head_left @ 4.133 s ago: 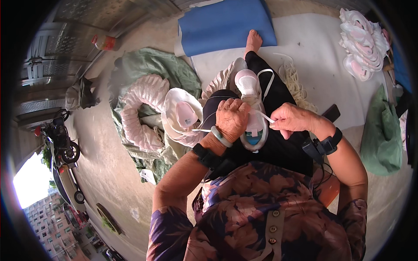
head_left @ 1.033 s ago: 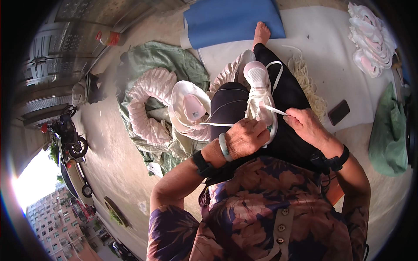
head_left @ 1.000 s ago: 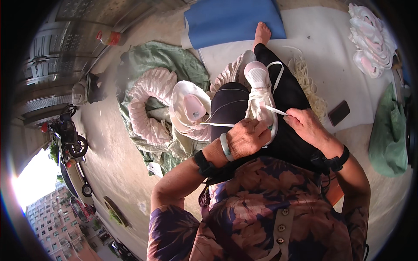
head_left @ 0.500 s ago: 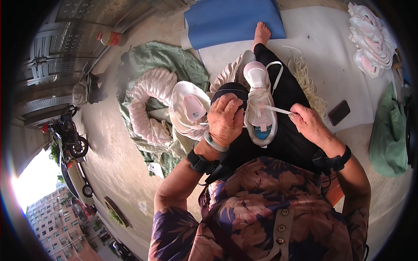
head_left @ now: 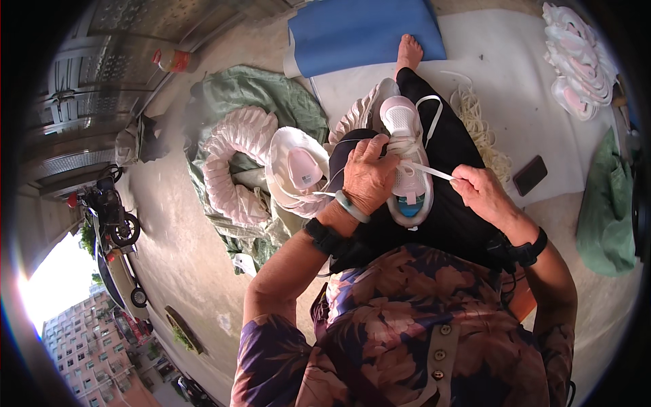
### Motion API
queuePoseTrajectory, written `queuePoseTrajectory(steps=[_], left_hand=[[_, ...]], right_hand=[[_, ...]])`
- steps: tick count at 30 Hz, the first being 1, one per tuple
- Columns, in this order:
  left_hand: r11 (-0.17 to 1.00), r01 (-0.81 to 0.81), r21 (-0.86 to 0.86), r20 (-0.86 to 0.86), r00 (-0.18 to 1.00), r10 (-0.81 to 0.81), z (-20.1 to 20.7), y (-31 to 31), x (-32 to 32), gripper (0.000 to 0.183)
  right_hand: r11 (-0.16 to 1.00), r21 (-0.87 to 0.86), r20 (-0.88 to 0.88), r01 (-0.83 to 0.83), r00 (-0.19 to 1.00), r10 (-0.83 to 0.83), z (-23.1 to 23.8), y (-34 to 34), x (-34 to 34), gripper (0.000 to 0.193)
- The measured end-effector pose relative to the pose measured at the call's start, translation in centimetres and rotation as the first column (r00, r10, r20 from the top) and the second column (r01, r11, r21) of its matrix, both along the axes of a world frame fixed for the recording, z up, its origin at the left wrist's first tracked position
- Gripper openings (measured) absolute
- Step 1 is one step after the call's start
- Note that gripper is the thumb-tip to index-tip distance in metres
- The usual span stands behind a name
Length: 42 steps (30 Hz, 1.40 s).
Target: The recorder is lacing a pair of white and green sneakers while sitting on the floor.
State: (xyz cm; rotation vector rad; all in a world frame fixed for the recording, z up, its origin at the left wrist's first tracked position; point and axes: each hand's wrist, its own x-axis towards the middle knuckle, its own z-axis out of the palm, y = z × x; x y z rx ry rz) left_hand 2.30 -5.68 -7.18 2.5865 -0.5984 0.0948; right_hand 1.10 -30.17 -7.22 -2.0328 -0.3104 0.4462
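A white and pink sneaker upper [head_left: 401, 121] rests across my dark-trousered lap, its blue inside showing at the end nearest me. My left hand [head_left: 369, 175] is at its left side, with bent fingers closed on the edge by the lacing; the fingertips are partly hidden. From the lacing a flat white shoelace [head_left: 432, 171] runs taut to the right. My right hand [head_left: 483, 195] pinches its end between thumb and fingers. Another length of white lace loops loosely beside the toe.
Left of my lap, a curved row of pink-white shoe uppers [head_left: 220, 169] lies on green cloth [head_left: 288, 95]. To the right are a pile of loose laces [head_left: 478, 122], a phone [head_left: 529, 176] and a stack of uppers [head_left: 576, 61]. A blue mat [head_left: 363, 34] lies ahead.
My left hand has moved right, from beside the sneaker upper onto its lacing edge. My right hand holds the lace in nearly the same place.
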Motion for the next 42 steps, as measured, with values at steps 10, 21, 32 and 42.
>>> queuePoseTrajectory(steps=[10, 21, 32, 42], left_hand=[[0.909, 0.124, -0.399, -0.391, 0.873, -0.291, -0.1, 3.3, 1.5, 0.011], [0.969, 0.002, -0.248, -0.115, 0.993, -0.031, -1.3, 0.2, 1.1, 0.014], [0.96, -0.196, -0.199, -0.192, 0.969, 0.158, 0.4, 2.7, -1.6, 0.035], [0.971, -0.168, -0.168, -0.097, 0.983, 0.154, -0.1, 0.5, -2.1, 0.041]], right_hand=[[0.996, -0.018, 0.201, 0.092, 0.976, -0.086, 0.1, -1.5, 0.6, 0.005], [0.979, -0.156, 0.012, 0.132, 0.991, -0.132, 0.4, -8.0, 1.2, 0.01], [0.903, -0.426, 0.106, 0.055, 0.994, -0.01, -2.4, -7.4, 0.7, 0.009], [0.978, -0.202, 0.51, -0.048, 0.848, 0.147, 0.0, 2.0, 1.7, 0.038]])
